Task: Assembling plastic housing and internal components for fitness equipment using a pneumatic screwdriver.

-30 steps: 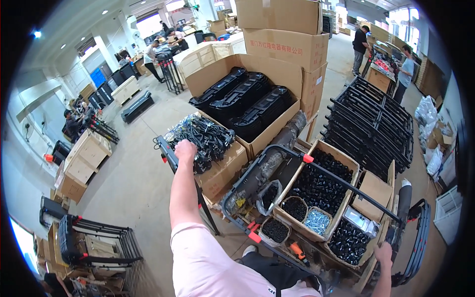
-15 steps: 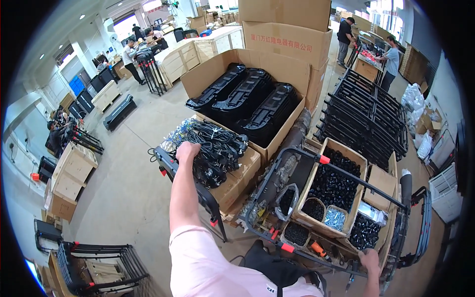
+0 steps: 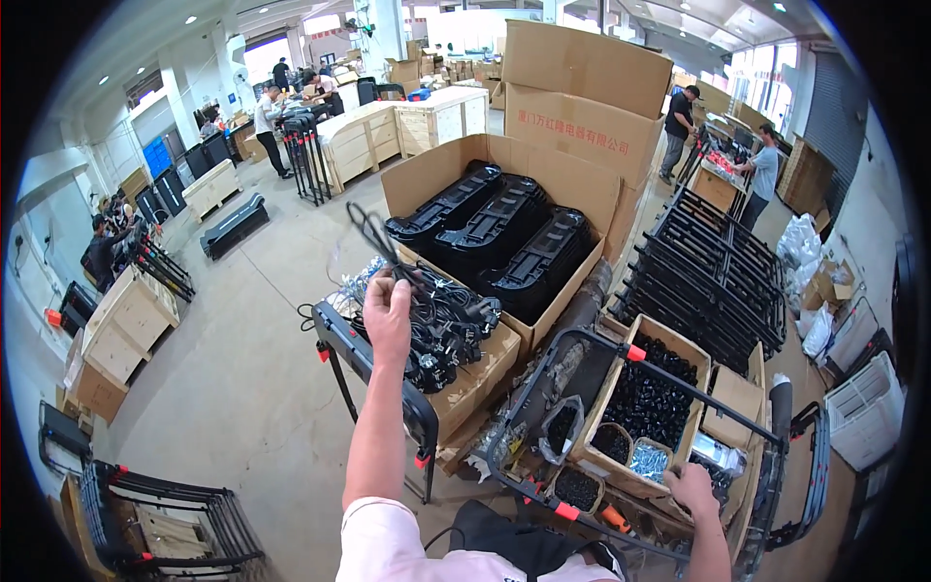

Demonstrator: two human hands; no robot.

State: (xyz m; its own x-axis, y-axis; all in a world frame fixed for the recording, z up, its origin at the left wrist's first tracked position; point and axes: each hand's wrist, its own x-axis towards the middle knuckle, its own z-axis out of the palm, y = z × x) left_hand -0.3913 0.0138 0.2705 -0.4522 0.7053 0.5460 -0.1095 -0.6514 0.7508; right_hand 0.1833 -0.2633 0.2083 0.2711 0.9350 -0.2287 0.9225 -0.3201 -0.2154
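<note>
My left hand [image 3: 388, 303] is closed round a looped black power cord [image 3: 371, 231], lifted above a pile of similar cords with plugs [image 3: 448, 335] on a cardboard box. Beneath that forearm stands a black tubular frame [image 3: 419, 412] with red clips. My right hand [image 3: 690, 488] has its fingers curled at the edge of the parts boxes, beside a small tub of silver bolts [image 3: 649, 459]. Whatever its fingertips hold, if anything, is hidden. Another black tubular frame [image 3: 718, 400] with red pieces lies across the boxes in front of me.
A large open carton [image 3: 609, 209] holds black plastic covers [image 3: 543, 257]. Small black parts [image 3: 652, 393] fill a box at right. An orange-handled tool [image 3: 615, 518] lies near the front. Black frames [image 3: 708, 272] are stacked beyond. Several people work further off.
My left hand has lifted a looped cord up from the pile. My right hand has moved left and up from the frame's near right corner toward the bolts. The view has shifted slightly.
</note>
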